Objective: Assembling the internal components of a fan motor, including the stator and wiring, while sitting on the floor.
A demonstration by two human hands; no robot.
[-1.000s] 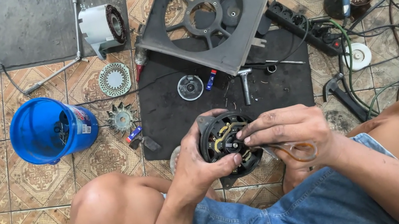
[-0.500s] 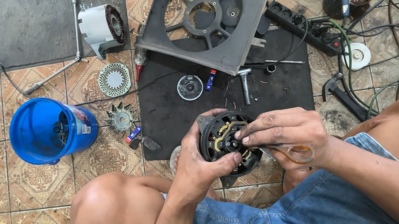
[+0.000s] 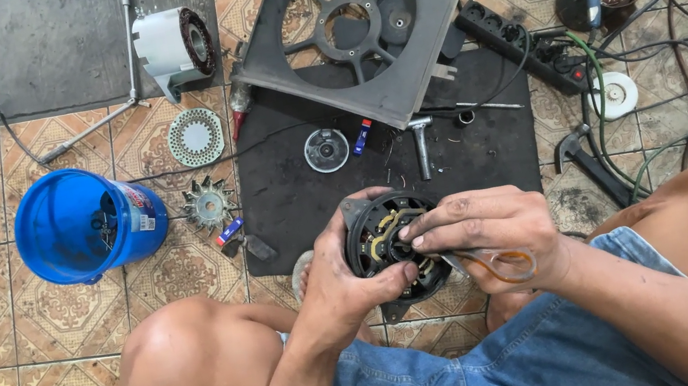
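While both hands meet over the lap, the left hand (image 3: 336,284) is wrapped around the near-left side of a round black motor housing (image 3: 387,247), fingers curled under it and the thumb pressed across its lower rim. Grip is closed firmly on the housing. Copper-coloured windings show inside the open face of the housing, between the two hands.

Right hand (image 3: 488,233) lies over the right side of the housing, fingers half-curled and close together, fingertips resting on the windings. In the same hand an orange-handled tool (image 3: 498,265) is held; its handle loops out below the palm, its tip is hidden under the fingers. Cannot tell whether the tip touches the windings.

Containers: a blue bucket (image 3: 86,224) lies tipped on its side well to the left of the left hand, mouth facing the camera; small dark parts sit inside, too small to identify.

Beyond the hands, a black mat (image 3: 288,193) on the tiled floor carries a small round disc (image 3: 327,149), a metal T-shaped tool (image 3: 422,146) and scattered small bits. Farther beyond, a grey fan shroud (image 3: 361,20) rests partly on the mat's far edge. To the right of the right hand, well apart, a black power strip (image 3: 520,39) and tangled cables.
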